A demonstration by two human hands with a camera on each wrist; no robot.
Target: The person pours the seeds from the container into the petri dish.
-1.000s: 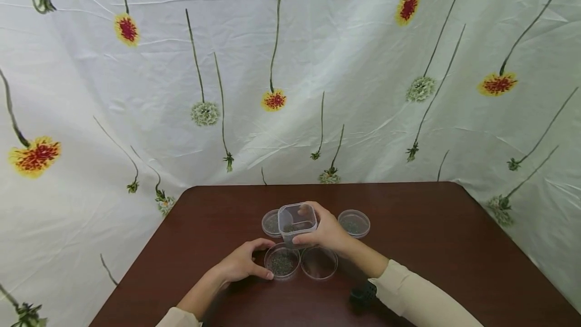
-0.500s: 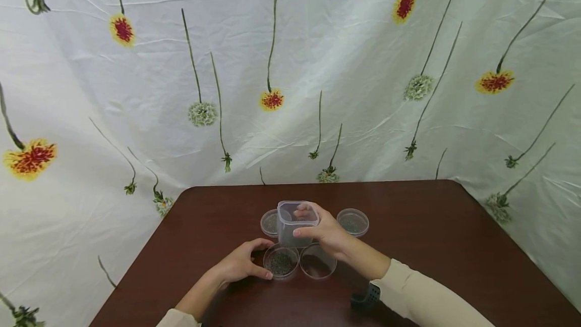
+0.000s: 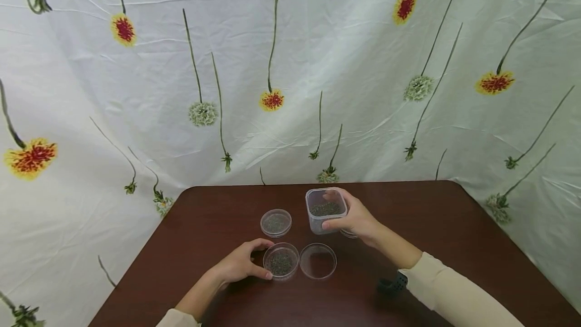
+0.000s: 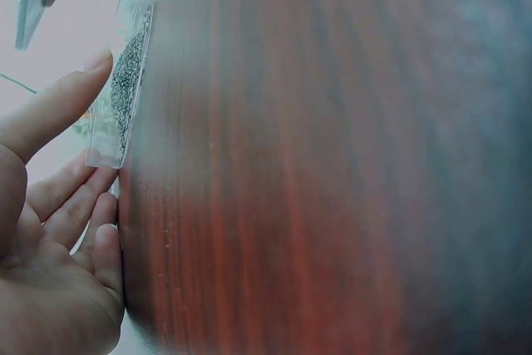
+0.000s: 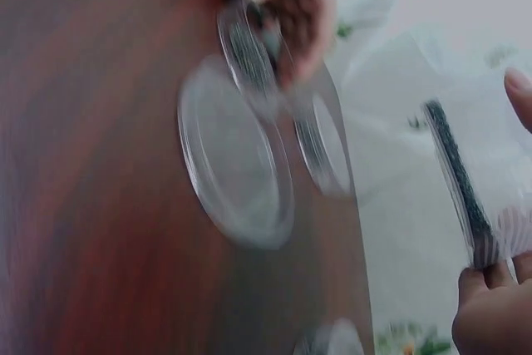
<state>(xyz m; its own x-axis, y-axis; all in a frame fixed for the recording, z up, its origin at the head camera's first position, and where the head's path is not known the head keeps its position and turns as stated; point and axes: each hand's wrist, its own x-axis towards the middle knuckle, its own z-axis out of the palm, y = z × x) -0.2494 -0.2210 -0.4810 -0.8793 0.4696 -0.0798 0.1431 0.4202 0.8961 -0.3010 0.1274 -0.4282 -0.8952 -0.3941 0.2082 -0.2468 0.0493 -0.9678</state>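
My right hand (image 3: 359, 220) grips a clear square plastic tub (image 3: 316, 226) by its right side, above the table. Dark, fine grains (image 3: 326, 209) cover the tub's bottom; in the right wrist view the tub (image 5: 497, 174) shows them as a dark band. With thumb and fingers spread round its left side, my left hand (image 3: 242, 262) holds a round clear petri dish (image 3: 281, 262). A mound of dark grains (image 4: 126, 81) lies in that dish, seen from the side in the left wrist view. Right beside it stands a second petri dish (image 3: 318, 261) with no grains visible.
Behind the held dish, another petri dish (image 3: 276, 223) contains a thin layer of grains. One more dish (image 3: 349, 234) at the back right is mostly hidden by the right hand and tub. All stand on a dark reddish-brown table (image 3: 218, 216), before a flowered white cloth (image 3: 245, 135).
My right hand has first levelled the tub over the front dishes, then carried it right and back, uncovering the back-left dish. My left hand stays at its dish.
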